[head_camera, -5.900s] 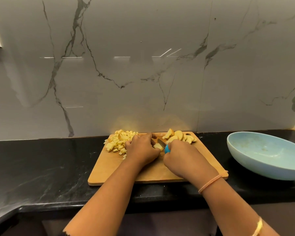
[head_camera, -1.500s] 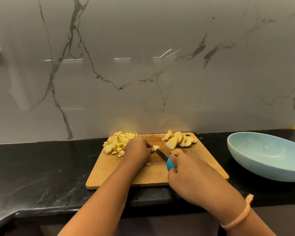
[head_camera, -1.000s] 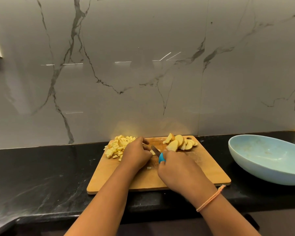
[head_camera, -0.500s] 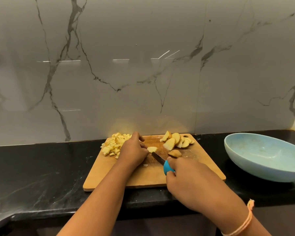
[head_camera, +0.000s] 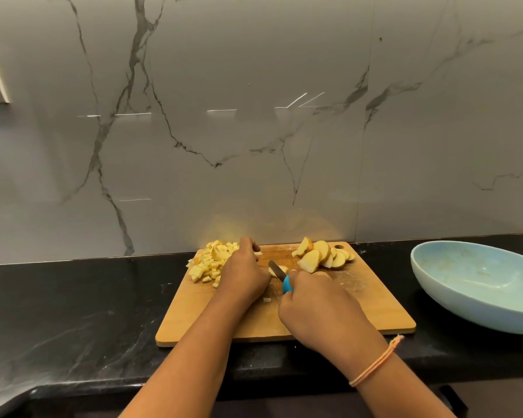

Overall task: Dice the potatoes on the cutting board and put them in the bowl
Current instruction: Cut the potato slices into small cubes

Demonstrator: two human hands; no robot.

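A wooden cutting board (head_camera: 375, 309) lies on the black counter. Diced potato (head_camera: 207, 262) is heaped at its far left corner, and several potato slices (head_camera: 320, 257) sit at its far right. My left hand (head_camera: 243, 274) is curled over a small potato piece (head_camera: 280, 270) in the board's middle; how the fingers hold it is hidden. My right hand (head_camera: 317, 309) grips a knife (head_camera: 277, 270) by its blue handle, the blade lying against that piece. A pale blue bowl (head_camera: 435, 285) stands to the right of the board, with no potato in it.
A marble-patterned wall rises right behind the board. The black counter (head_camera: 73, 303) stretches left of the board, and its front edge runs just under my forearms. One small potato crumb (head_camera: 267, 300) lies loose on the board near my left wrist.
My right hand has moved forward and left, bringing the knife blade onto the potato piece by my left hand. The slice near the knife hand is now hidden.
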